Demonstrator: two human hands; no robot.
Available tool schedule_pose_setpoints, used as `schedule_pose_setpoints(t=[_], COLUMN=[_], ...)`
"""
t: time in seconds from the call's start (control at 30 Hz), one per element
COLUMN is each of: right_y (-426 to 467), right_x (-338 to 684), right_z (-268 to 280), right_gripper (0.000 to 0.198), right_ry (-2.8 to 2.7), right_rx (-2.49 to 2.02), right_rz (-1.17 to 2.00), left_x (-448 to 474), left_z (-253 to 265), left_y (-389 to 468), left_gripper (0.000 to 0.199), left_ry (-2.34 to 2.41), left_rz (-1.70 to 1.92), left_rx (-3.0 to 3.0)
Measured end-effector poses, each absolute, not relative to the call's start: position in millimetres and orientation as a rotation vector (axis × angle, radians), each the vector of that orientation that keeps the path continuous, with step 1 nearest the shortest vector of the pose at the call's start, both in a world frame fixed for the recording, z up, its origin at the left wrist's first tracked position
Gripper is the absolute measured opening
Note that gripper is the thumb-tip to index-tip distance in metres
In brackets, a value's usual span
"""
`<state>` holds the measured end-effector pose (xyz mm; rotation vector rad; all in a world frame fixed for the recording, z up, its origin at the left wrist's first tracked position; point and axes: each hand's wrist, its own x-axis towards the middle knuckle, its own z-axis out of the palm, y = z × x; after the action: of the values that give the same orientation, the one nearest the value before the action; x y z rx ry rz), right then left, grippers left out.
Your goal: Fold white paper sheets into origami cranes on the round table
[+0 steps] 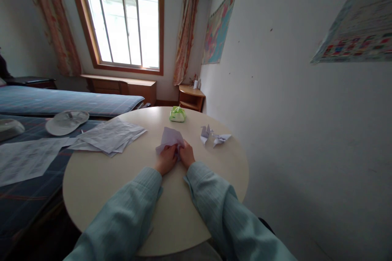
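Both of my hands meet over the middle of the round table (pixel 101 187), around a partly folded sheet of paper (pixel 171 135). My left hand (pixel 167 159) is closed on the paper's near left part, its fingers curled. On the near right part, my right hand (pixel 186 155) grips the same sheet. The paper's far end stands up beyond my fingers, and the folds between the hands are hidden. To the right lie two folded paper figures, one with upright points (pixel 205 134) and one lying flatter (pixel 221 139).
A green and white tissue pack (pixel 177 114) stands at the table's far side. Several loose sheets (pixel 112 135) overlap the left edge. On the bed beside it are a pale cap (pixel 67 122) and a printed sheet (pixel 27 161). The wall (pixel 290 130) runs close on the right.
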<state>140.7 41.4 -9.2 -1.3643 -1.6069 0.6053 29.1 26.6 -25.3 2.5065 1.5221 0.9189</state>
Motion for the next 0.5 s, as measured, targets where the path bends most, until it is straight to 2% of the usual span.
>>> schedule_pose_setpoints(t=[0.13, 0.33, 0.4, 0.5], right_y=[42.3, 43.9, 44.1, 45.1], right_x=[141.2, 141.5, 141.3, 141.2], right_z=[-9.9, -10.2, -10.2, -11.4], right_gripper=[0.033, 0.035, 0.036, 0.037], right_ry=[-1.600, -1.565, -1.550, -1.520], right_rx=[-1.368, -1.372, -1.377, -1.359], right_rz=[0.594, 0.604, 0.616, 0.645], left_x=[30.5, 29.7, 26.8, 20.6], left_z=[-15.9, 11.1, 17.3, 22.3], left_y=[20.2, 6.9, 4.9, 5.3], left_gripper=[0.034, 0.023, 0.025, 0.042], left_ry=[1.484, 1.492, 1.579, 1.666], left_rz=[1.005, 1.485, 1.640, 1.755], left_rx=[2.527, 2.539, 2.518, 2.472])
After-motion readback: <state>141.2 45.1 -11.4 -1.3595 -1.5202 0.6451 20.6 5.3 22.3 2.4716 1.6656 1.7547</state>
